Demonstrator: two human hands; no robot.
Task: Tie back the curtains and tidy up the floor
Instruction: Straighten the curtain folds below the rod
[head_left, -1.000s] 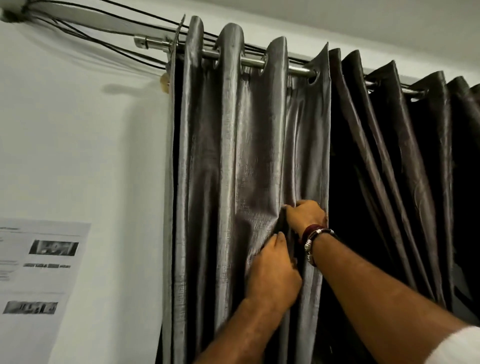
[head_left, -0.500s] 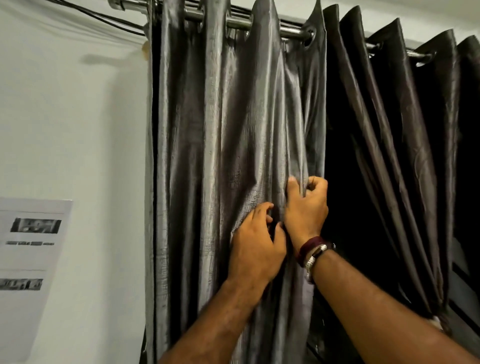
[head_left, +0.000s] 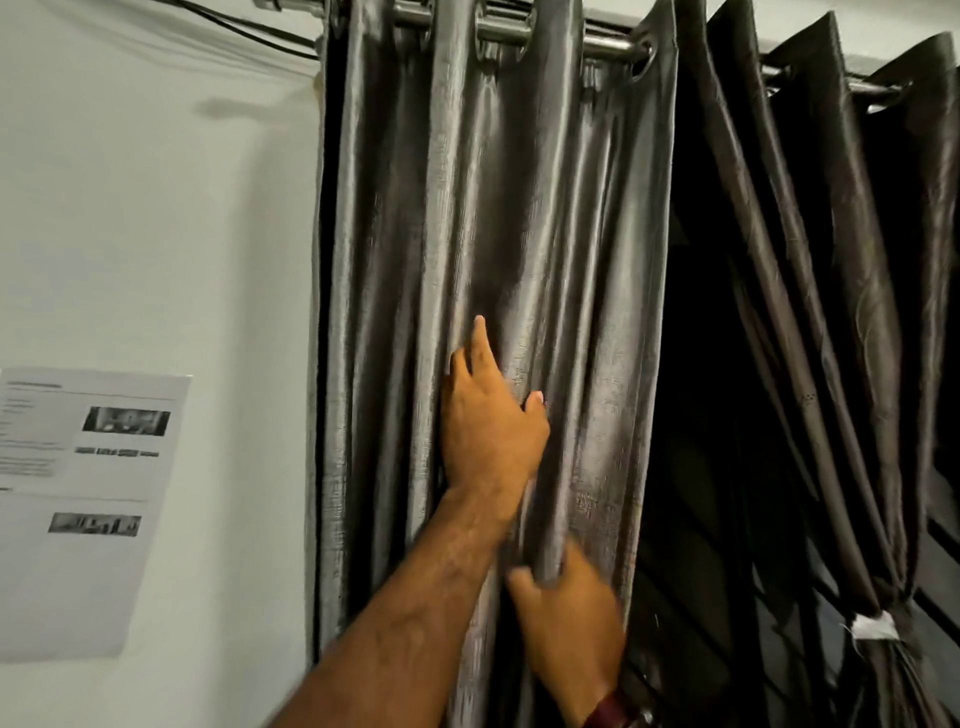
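A shiny grey eyelet curtain (head_left: 519, 208) hangs in folds from a metal rod (head_left: 602, 44) in the middle of the head view. My left hand (head_left: 488, 426) lies on its folds with the fingers stretched upward, pressing the cloth. Lower down, my right hand (head_left: 566, 629) grips a gathered fold of the same curtain, the fingers curled round it. To the right hangs a second, darker curtain (head_left: 841, 312), bunched at the lower right by a white tie (head_left: 875, 626).
A white wall (head_left: 156, 208) stands to the left with a printed paper sheet (head_left: 88, 499) stuck on it. Black cables (head_left: 234, 28) run along the top left. A dark gap (head_left: 696, 415) opens between the two curtains.
My right hand has dropped from beside the left hand to lower on the curtain, gripping a fold. My left hand has opened and slid upward. The view has tilted down and closer.
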